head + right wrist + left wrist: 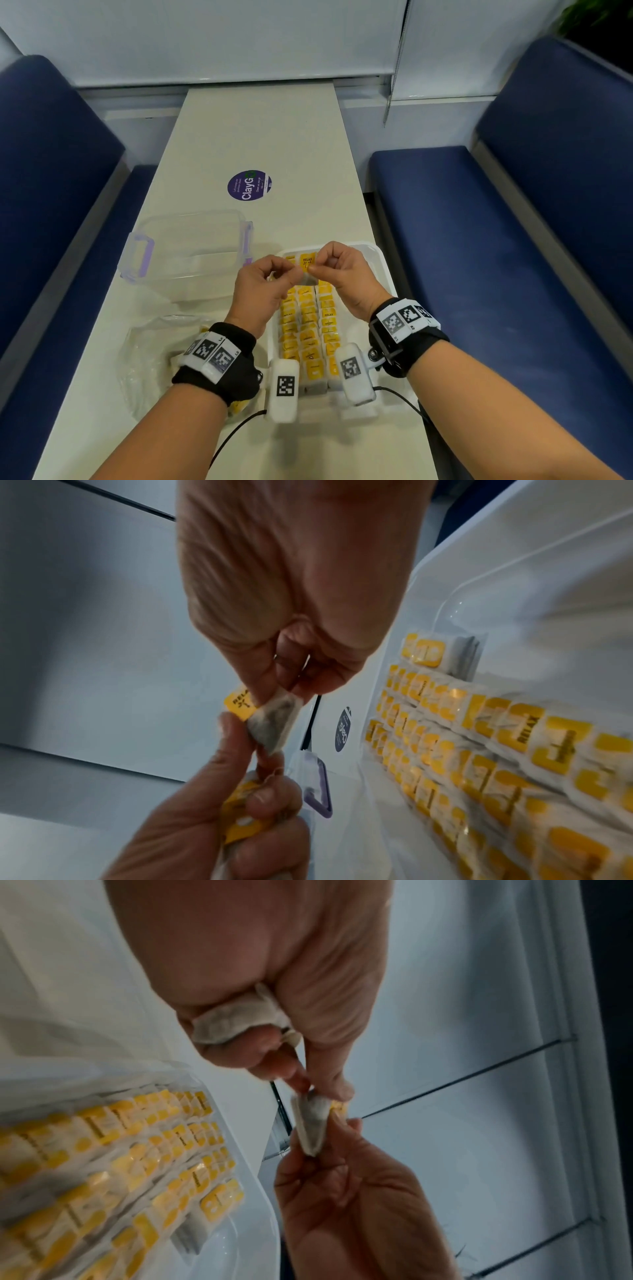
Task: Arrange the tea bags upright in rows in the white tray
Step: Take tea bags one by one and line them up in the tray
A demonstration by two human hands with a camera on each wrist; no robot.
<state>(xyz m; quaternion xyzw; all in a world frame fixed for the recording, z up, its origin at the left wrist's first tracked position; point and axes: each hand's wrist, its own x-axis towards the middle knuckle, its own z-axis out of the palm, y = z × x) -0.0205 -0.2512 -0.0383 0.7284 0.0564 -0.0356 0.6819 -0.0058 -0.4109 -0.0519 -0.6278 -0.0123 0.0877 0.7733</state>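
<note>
Above the far end of the white rectangular plastic tray (378, 260), both hands meet over a single small paper tea bag with a yellow tag (307, 278). The tray sits on the pale long table (260, 137) at 6 o'clock, near the onlooker's edge, and already carries three rows of upright yellow-tagged tea bags (310, 329).

Hazards from this position:
- Tearing. The two hands pull the one bag from opposite sides; thin paper may rip if tension rises.
- Dropping. The pinch covers only the bag's edges, so a slip would let it fall flat onto the rows.
- Disturbing the rows. The packed bags stand close together; pushing a new one in carelessly may tip its neighbours.

The right hand (346, 274) has thumb and forefinger pressed together on the bag's upper edge, the other fingers curled in. The left hand (263, 291) pinches the same bag's lower edge with its fingertips while its curled remaining fingers trap spare tea bags (232, 1023) against the palm.

At 10 o'clock from the tray stands a clear plastic box with purple clasps (186, 253); at 8 o'clock lies a crumpled clear plastic bag (150, 356). A round purple sticker (249, 185) sits at 12 o'clock on the table.
</note>
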